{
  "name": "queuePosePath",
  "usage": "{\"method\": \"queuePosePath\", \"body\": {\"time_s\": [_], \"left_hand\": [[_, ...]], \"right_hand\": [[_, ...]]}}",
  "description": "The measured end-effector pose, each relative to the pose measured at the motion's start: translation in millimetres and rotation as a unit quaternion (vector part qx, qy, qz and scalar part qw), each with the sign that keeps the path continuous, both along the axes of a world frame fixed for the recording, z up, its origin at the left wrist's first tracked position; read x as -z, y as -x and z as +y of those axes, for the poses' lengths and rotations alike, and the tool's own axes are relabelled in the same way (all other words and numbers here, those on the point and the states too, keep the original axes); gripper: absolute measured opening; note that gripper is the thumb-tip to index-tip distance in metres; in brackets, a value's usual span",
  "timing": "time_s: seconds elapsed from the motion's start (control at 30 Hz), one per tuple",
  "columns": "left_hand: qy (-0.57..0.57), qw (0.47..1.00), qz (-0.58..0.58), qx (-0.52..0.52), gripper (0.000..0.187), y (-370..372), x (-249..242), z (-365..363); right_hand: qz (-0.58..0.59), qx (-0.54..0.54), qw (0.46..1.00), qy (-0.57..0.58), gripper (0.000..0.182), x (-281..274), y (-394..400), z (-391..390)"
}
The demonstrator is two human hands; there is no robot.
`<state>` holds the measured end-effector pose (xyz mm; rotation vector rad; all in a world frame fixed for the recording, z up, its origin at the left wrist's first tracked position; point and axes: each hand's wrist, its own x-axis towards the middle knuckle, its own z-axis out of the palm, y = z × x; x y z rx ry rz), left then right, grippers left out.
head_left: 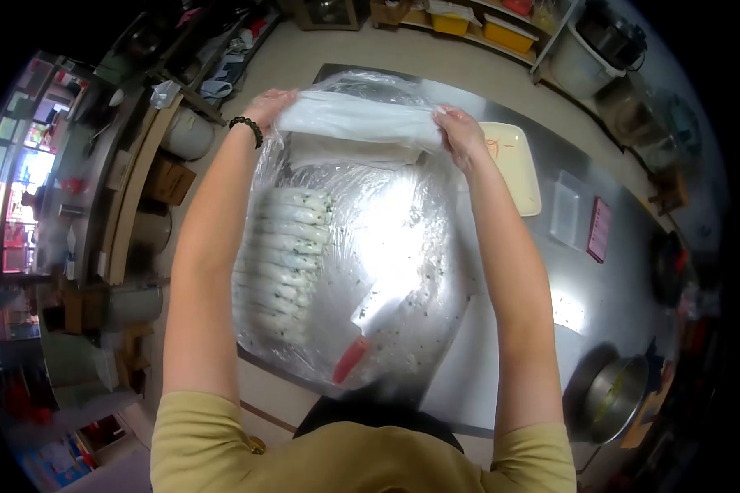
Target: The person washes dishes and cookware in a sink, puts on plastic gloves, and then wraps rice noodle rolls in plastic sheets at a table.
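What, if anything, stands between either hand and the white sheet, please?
Nothing visible: the left hand and the right hand each grip one end of the white sheet directly. The red-handled tool lies apart, lower in the view.

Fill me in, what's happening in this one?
A person's left hand and right hand hold a white sheet stretched between them, over a metal table partly covered with plastic film. A row of white rolls with green flecks lies on the film. Nearer the person lies a red-handled blade. I can't tell what the sheet is made of.
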<state>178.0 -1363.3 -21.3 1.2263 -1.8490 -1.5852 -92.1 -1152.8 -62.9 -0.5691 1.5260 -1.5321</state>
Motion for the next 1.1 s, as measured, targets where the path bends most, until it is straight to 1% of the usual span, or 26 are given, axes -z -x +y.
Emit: {"method": "queuePosePath", "body": {"time_s": [0.07,0.1,0.13,0.17,0.2,0.23,0.27,0.3,0.33,0.37,0.47,0.53,0.57,0.6,0.63,0.67,0.73,0.77,0.8,0.83,0.87,0.93,0.97,1.0,1.07,1.1], "left_hand": [[-0.027,0.993,-0.108,-0.035,0.052,-8.0,32.1,-25.8],[-0.04,0.976,-0.197,-0.078,0.069,-11.8,47.4,-33.4],[-0.051,0.976,-0.198,-0.074,0.069,-17.1,55.3,-33.6],[0.054,0.956,-0.275,-0.089,0.072,-24.2,62.9,-33.3],[0.16,0.918,-0.347,-0.101,0.076,-29.6,69.0,-32.1],[0.174,0.896,-0.398,-0.093,0.071,-26.3,55.2,-17.3],[0.204,0.903,-0.367,-0.089,0.065,-37.6,76.1,-32.1],[0.233,0.909,-0.335,-0.082,0.06,-51.0,96.9,-44.2],[0.323,0.889,-0.314,-0.082,0.055,-57.1,97.9,-32.4],[0.409,0.864,-0.284,-0.078,0.051,-57.9,91.2,-9.6],[0.438,0.875,-0.206,0.009,0.048,-28.4,47.9,73.5],[0.524,0.838,-0.119,0.097,0.045,-3.5,25.8,145.0],[0.385,0.905,-0.105,0.146,0.043,12.8,18.3,197.8],[0.244,0.945,-0.094,0.198,0.042,38.3,8.4,260.5],[0.178,0.954,-0.056,0.236,0.036,50.0,8.1,294.6],[0.198,0.945,-0.009,0.26,0.032,59.2,33.8,322.2],[0.333,0.881,-0.088,0.323,0.029,80.2,50.7,377.1],[0.344,0.871,-0.145,0.319,0.027,89.7,55.8,399.8],[0.354,0.858,-0.201,0.314,0.026,95.4,61.0,418.5],[0.36,0.858,-0.223,0.292,0.026,99.7,72.7,432.1],[0.37,0.851,-0.225,0.297,0.026,101.4,83.9,443.6],[0.338,0.878,-0.271,0.205,0.028,111.1,100.1,457.4],[0.35,0.863,-0.309,0.194,0.028,115.5,99.0,460.8],[0.233,0.921,-0.287,0.125,0.026,117.7,106.5,461.3],[0.26,0.913,-0.299,0.098,0.025,118.9,110.6,465.3],[0.345,0.885,-0.292,0.108,0.026,117.0,113.4,467.4]], "right_hand": [[-0.037,0.007,0.999,-0.024,0.034,15.1,0.1,-17.3],[0.106,0.042,0.988,-0.102,0.032,21.4,-0.5,-18.9],[0.246,0.071,0.95,-0.181,0.031,25.0,-3.5,-16.7],[0.247,0.068,0.947,-0.192,0.031,27.9,-4.0,-8.9],[0.326,0.089,0.927,-0.163,0.032,27.8,-0.9,4.6],[0.401,0.11,0.9,-0.13,0.034,25.1,2.7,15.5],[0.402,0.109,0.899,-0.137,0.034,30.8,12.4,25.2],[0.352,0.084,0.927,-0.097,0.033,37.2,21.9,41.0],[0.3,0.063,0.95,-0.061,0.033,43.1,27.9,60.9],[0.249,0.06,0.966,-0.041,0.029,40.6,29.3,81.7],[0.24,0.064,0.964,-0.096,0.025,27.1,34.6,142.4],[0.237,0.078,0.965,-0.081,0.023,24.8,40.3,180.7],[0.194,0.085,0.974,-0.08,0.022,16.4,37.7,200.1],[0.146,0.099,0.982,-0.07,0.021,7.2,39.6,231.3],[0.154,0.107,0.979,-0.074,0.021,8.7,39.8,250.3],[0.149,0.114,0.98,-0.067,0.021,3.7,36.7,272.1],[0.132,0.092,0.984,-0.076,0.021,-7.5,29.7,323.5],[0.126,0.099,0.985,-0.068,0.021,-11.9,29.7,349.5],[0.145,0.082,0.981,-0.104,0.021,-16.9,29.6,376.3],[0.164,0.065,0.975,-0.138,0.02,-22.7,30.3,403.0],[0.16,0.073,0.976,-0.13,0.02,-33.0,30.5,428.7],[0.156,0.07,0.963,-0.211,0.019,-54.1,36.4,475.8],[0.156,0.079,0.963,-0.203,0.019,-54.9,41.2,500.0],[0.15,0.091,0.965,-0.192,0.019,-49.5,46.6,524.9],[0.148,0.111,0.967,-0.174,0.018,-40.8,54.0,565.2],[0.112,0.128,0.972,-0.16,0.018,-37.4,56.2,581.4]]}}
